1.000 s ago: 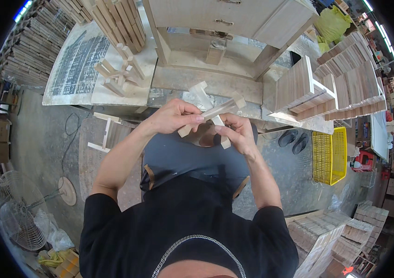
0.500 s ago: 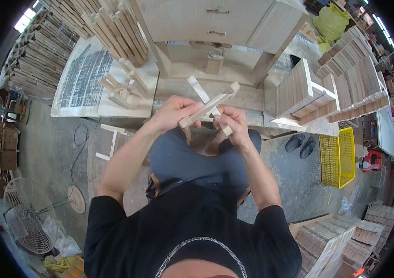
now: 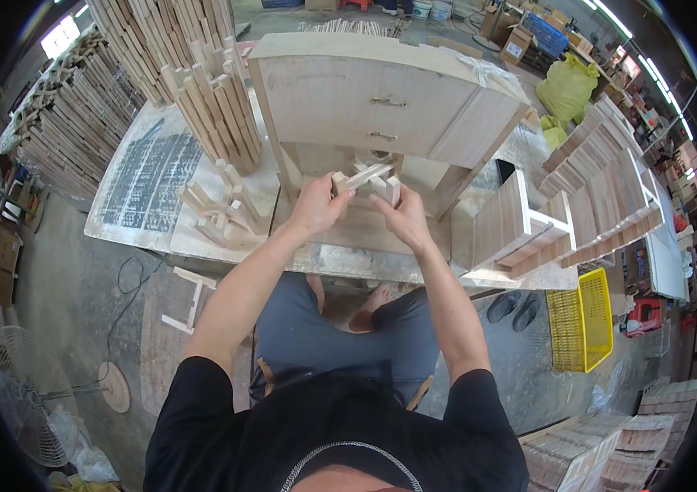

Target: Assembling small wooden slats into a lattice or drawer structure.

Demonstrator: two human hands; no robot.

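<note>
My left hand and my right hand are both pinching one small wooden frame. The left thumb and fingers press on its left end, and the right ones on a short piece at its right side. The frame is pale and unpainted, made from narrow, straight bars with square edges, and it stands tilted. I hold it above the table, in front of the low opening of a wooden cabinet. On a cardboard box at the back there seems to be a small print, too small for me to read. At the left, similar pale pieces lie in a pile, near upright wooden sticks.
</note>
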